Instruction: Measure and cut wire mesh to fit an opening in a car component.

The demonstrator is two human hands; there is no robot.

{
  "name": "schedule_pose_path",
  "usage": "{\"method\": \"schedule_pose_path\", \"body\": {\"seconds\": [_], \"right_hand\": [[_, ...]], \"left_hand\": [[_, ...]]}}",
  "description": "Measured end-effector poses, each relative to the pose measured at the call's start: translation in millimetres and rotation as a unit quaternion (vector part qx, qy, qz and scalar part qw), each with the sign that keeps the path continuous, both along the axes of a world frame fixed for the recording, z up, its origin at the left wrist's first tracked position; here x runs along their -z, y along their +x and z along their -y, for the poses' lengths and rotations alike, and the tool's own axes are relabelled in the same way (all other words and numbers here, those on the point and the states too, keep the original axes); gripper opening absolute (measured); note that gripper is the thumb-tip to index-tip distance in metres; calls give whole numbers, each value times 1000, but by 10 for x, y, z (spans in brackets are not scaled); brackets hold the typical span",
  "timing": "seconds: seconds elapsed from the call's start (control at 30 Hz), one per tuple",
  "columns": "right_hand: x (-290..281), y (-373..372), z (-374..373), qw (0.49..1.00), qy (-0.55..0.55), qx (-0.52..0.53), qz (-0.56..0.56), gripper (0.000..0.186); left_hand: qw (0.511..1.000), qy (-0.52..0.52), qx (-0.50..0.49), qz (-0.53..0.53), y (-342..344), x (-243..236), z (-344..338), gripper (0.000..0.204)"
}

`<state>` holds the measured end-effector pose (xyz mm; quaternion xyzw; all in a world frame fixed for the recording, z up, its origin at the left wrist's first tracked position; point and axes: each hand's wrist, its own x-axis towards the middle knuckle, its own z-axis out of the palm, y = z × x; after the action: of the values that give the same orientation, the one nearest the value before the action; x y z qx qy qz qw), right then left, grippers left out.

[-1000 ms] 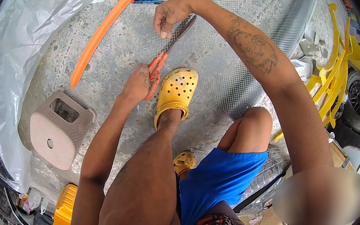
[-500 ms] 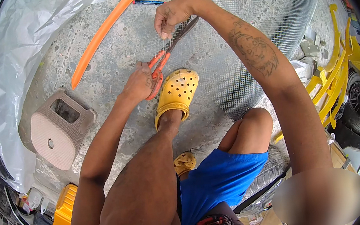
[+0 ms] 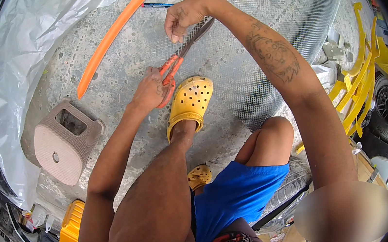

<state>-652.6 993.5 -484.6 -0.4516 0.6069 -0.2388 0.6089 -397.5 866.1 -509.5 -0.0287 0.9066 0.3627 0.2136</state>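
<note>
Shears (image 3: 176,67) nudged slightly, left fingers (image 3: 155,83) grasping them, right fingers (image 3: 170,28) pinching wire mesh (image 3: 227,60), pitted concrete floor (image 3: 117,79), plastic sheeting (image 3: 18,85)

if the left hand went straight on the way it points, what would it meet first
Probably the wire mesh, beside the blades of the scissors that the left hand holds; the right hand looks next, though depth is unclear.

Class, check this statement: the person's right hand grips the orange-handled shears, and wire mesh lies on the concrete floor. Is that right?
Not quite: the head view shows the person's left hand gripping the orange-handled shears, and wire mesh lies on the concrete floor.
</note>
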Motion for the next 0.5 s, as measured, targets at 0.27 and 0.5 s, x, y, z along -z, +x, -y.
{"method": "schedule_pose_path", "body": {"seconds": [0.27,0.5], "right_hand": [[-3,-16,33,1000,-6,-18,13,19],[-34,-12,-9,1000,-7,-10,13,19]], "left_hand": [[1000,11,15,21,22,191,14,15],[1000,17,1,13,7,87,-35,12]]}}
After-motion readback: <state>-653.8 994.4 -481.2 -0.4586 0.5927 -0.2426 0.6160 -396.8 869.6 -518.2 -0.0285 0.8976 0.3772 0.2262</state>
